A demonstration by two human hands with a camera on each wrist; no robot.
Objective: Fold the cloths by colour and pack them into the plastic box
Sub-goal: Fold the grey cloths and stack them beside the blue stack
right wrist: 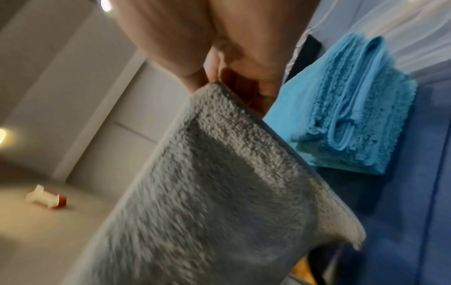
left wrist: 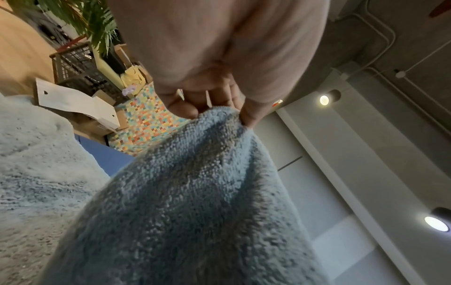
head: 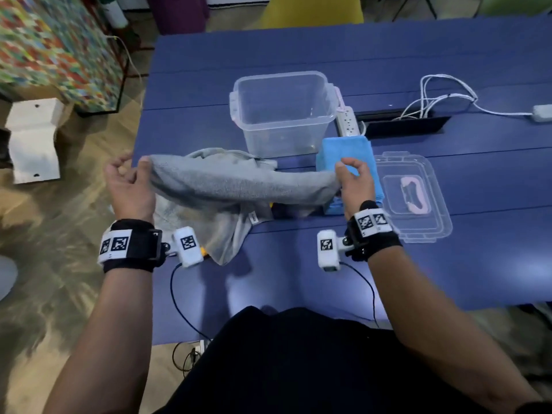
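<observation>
a person's left hand (head: 129, 186) and right hand (head: 355, 182) each pinch one end of a grey cloth (head: 239, 183), stretched in the air above a blue table (head: 298, 279). folded blue cloths (head: 346, 150) lie stacked beside the clear plastic box (head: 282, 112), which seems empty. its lid (head: 430, 216) lies to the right.

left hand (head: 129, 186): raised, fingers pinching | right hand (head: 355, 186): raised, fingers pinching

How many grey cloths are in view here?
2 at least: one grey cloth stretched between the left hand and right hand, another grey cloth lying beneath it on the table; more may be hidden.
</observation>
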